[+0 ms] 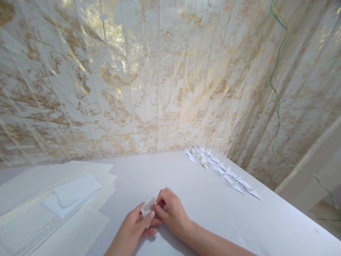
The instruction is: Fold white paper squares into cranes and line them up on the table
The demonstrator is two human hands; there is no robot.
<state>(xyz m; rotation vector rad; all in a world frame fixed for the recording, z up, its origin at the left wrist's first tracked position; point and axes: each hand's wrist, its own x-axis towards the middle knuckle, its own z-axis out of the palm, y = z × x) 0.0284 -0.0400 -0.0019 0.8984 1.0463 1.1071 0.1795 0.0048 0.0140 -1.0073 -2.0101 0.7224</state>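
A small folded piece of white paper point(148, 206) is held between my two hands, low in the middle of the head view. My left hand point(137, 222) grips it from the left, the thumb pressed on its front and the fingers behind. From the right, my right hand point(170, 209) pinches the paper's right edge between thumb and curled fingers. Faint grey marks show on the paper's face. Its lower part is hidden by my left thumb and fingers.
Folded white paper cranes point(226, 172) stand in rows along the right rear edge of the white table point(154, 170). Overlapping printed sheets point(80, 227) lie at left, with plain paper pieces point(77, 190) on top. Behind rises a gold-patterned curtain point(146, 89); a green wire point(278, 106) hangs at right.
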